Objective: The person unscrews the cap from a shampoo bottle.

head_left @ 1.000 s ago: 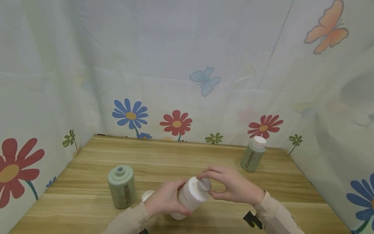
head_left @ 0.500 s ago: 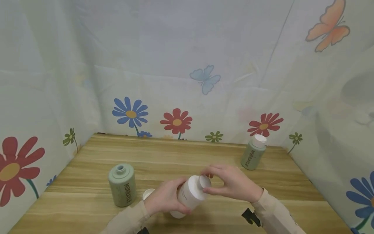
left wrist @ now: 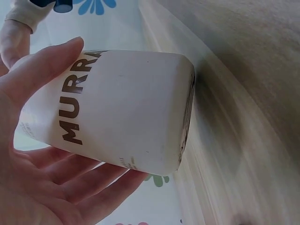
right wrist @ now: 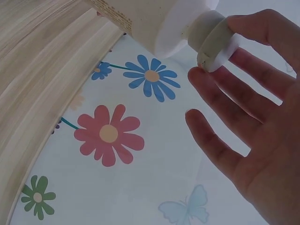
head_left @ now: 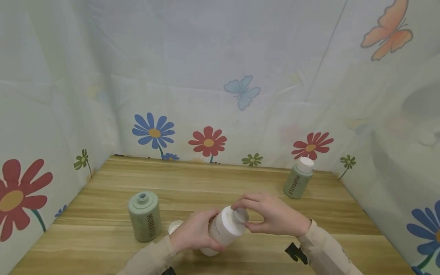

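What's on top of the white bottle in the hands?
A pale cap, pinched by the right hand. It hides the mouth of the white bottle and any contents.

White cylindrical bottle (head_left: 221, 231) partly hidden by left hand (head_left: 194, 233), fine print too small to read, base cut off in right wrist view. White round cap-like piece (head_left: 174, 226) partly behind same hand. Wood-grain desk (head_left: 199, 179) runs off head view's bottom edge.

Head view high, facing forward-down across table (head_left: 192, 179); wrist views close in, sharing white bottle (left wrist: 126, 103).
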A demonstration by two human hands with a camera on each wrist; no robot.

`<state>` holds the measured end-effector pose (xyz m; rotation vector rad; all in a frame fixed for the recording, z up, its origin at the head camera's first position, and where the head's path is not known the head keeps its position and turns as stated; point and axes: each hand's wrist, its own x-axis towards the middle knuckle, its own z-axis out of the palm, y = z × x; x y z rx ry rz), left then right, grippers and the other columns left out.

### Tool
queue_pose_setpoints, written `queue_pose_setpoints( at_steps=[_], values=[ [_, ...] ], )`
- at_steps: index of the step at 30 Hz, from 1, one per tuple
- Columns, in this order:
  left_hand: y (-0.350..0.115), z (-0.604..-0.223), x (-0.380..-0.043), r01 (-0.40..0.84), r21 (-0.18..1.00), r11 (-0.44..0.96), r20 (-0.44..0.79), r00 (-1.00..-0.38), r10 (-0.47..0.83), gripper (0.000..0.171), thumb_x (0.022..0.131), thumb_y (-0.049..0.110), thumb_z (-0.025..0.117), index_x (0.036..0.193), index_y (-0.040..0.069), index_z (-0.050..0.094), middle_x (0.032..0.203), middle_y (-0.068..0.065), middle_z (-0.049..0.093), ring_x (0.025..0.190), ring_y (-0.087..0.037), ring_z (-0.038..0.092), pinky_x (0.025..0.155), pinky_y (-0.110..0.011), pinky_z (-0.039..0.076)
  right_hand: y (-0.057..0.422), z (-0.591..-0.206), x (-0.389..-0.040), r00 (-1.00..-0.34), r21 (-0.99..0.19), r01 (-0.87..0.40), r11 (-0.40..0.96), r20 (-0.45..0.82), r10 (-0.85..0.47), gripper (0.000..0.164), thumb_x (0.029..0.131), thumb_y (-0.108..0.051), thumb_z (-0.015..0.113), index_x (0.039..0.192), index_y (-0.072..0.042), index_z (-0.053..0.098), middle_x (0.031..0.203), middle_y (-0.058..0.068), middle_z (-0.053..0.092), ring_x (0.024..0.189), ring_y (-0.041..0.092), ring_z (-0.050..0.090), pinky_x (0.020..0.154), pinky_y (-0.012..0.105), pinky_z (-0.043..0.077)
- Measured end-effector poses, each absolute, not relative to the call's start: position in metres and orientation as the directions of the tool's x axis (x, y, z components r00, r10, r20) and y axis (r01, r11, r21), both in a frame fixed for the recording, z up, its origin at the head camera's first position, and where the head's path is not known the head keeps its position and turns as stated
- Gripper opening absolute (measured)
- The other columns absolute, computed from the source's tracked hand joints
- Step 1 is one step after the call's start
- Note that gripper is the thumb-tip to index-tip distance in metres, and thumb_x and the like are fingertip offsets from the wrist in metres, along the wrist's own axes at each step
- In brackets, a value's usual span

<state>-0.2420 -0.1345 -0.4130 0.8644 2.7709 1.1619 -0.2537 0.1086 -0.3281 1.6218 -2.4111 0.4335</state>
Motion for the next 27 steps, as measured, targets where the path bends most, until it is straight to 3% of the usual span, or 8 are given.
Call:
queue_pose_setpoints(
  at_steps=[3, 7, 11, 18, 27],
  values=[
    [-0.1350, -0.4128, -0.2422, 0.483, 0.668, 0.567, 0.190, -0.847, 0.497, 0.067, 0.057, 0.031, 0.091, 0.115, 0.014, 0.062, 0.102, 0.002, 0.070, 0.087, -0.007, 0.062, 0.073, -0.024, 0.050, 0.1086, -0.3275, -0.2537, -0.401, -0.139, -0.916, 0.376, 0.316, -0.860, 0.042, 0.083, -0.022, 0.075, 0.122, -0.015, 0.060, 0.114, -0.006, 0.065, 0.100, 0.007, 0.063, 0.085, 0.026, 0.054],
    [-0.1362, -0.4115, -0.2425, 0.473, 0.678, 0.563, 0.178, -0.849, 0.498, 0.068, 0.058, 0.032, 0.090, 0.117, 0.015, 0.061, 0.104, 0.002, 0.070, 0.090, -0.008, 0.063, 0.075, -0.026, 0.050, 0.1083, -0.3284, -0.2535, -0.489, -0.190, -0.872, 0.450, 0.322, -0.811, 0.047, 0.087, -0.037, 0.071, 0.127, -0.015, 0.059, 0.110, -0.007, 0.067, 0.095, 0.005, 0.062, 0.082, 0.026, 0.054],
    [-0.1371, -0.4099, -0.2424, 0.463, 0.683, 0.565, 0.167, -0.852, 0.497, 0.067, 0.059, 0.032, 0.090, 0.117, 0.016, 0.060, 0.105, 0.003, 0.069, 0.091, -0.009, 0.062, 0.076, -0.027, 0.051, 0.1069, -0.3311, -0.2545, -0.535, -0.217, -0.845, 0.489, 0.354, -0.767, 0.043, 0.087, -0.042, 0.069, 0.121, -0.018, 0.062, 0.098, -0.010, 0.068, 0.085, 0.002, 0.060, 0.074, 0.021, 0.052],
    [-0.1366, -0.4083, -0.2413, 0.456, 0.682, 0.571, 0.155, -0.854, 0.497, 0.067, 0.059, 0.032, 0.090, 0.117, 0.017, 0.061, 0.104, 0.003, 0.069, 0.091, -0.008, 0.062, 0.076, -0.027, 0.051, 0.1036, -0.3363, -0.2547, -0.518, -0.242, -0.855, 0.459, 0.365, -0.773, 0.030, 0.087, -0.035, 0.071, 0.111, -0.018, 0.065, 0.095, -0.012, 0.068, 0.078, -0.001, 0.057, 0.070, 0.016, 0.050],
    [-0.1367, -0.4097, -0.2400, 0.462, 0.676, 0.574, 0.157, -0.852, 0.500, 0.066, 0.059, 0.033, 0.090, 0.115, 0.015, 0.061, 0.103, 0.002, 0.069, 0.088, -0.008, 0.062, 0.073, -0.025, 0.050, 0.1064, -0.3344, -0.2523, -0.435, -0.157, -0.900, 0.406, 0.353, -0.828, 0.036, 0.083, -0.022, 0.075, 0.117, -0.018, 0.065, 0.108, -0.008, 0.067, 0.092, 0.003, 0.062, 0.079, 0.021, 0.055]
  ],
)
